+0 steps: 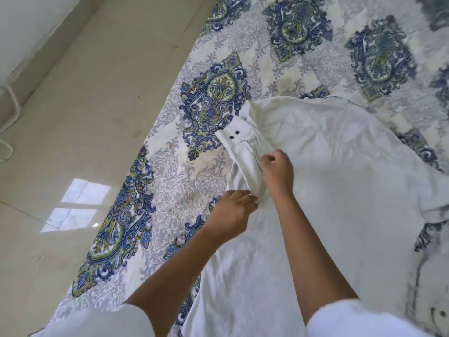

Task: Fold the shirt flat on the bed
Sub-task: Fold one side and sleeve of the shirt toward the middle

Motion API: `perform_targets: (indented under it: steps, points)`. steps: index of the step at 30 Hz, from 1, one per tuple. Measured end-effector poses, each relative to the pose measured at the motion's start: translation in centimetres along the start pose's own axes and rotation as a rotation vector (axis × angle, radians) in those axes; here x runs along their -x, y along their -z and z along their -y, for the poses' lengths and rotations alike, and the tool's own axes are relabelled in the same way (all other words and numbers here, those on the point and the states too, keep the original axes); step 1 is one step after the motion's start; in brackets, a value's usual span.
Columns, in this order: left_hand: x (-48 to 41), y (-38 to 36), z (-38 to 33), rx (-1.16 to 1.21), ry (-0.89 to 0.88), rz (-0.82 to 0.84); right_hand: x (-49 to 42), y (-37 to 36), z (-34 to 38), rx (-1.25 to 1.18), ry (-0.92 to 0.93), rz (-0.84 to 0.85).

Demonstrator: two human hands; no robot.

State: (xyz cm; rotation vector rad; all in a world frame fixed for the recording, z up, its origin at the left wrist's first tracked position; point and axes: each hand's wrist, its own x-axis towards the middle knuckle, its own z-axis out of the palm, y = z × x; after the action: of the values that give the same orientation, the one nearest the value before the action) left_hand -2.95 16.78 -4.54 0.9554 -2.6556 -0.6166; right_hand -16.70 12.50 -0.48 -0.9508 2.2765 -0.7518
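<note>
- Floor (102,113): pale beige glossy tiles with thin dark joints.
- Wall (29,23): pale, meeting the floor's far left edge at a low skirting.
- White cord or pipe (15,105): curved, along the floor's left edge below the wall.
- Bright window-shaped reflection (77,207): on the floor's near part.

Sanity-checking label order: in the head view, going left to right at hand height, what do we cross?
floor → bright reflection → bedspread → left hand → right hand → shirt
</note>
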Motion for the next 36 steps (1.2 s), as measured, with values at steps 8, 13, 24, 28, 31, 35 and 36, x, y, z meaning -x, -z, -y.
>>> perform_targets:
  steps: [8,13,24,28,31,35,36]
  points:
    - [-0.9,2.5,3.1,0.251,0.426,-0.132,-4.0,-5.1,1.8,0.589,0.241,0.167]
    - [-4.1,2.8,4.3,0.203,0.513,-0.123,-4.0,1.6,-1.6,-0.386,-0.137,-0.304]
    - [-9.2,-2.1,-3.5,1.012,0.825,-0.055,-2.6,6.7,-7.7,-0.906,-0.196,-0.072]
    - [-4.6,-3.1,-6.3,0.884,0.752,-0.073,-2.4,5.2,-5.7,-0.801,-0.147,-0.080]
    - [1.5,-5.3,-7.5,0.572,0.559,0.046,-2.3,4.2,-5.4,-0.812,-0.169,-0.085]
    - [6.8,-5.9,-7.5,0.510,0.663,0.112,-2.2,2.9,-5.6,-0.752,-0.223,0.012]
    - [7.2,-5.9,-7.3,0.564,0.695,0.154,-2.2,2.6,-5.8,-0.720,-0.235,0.041]
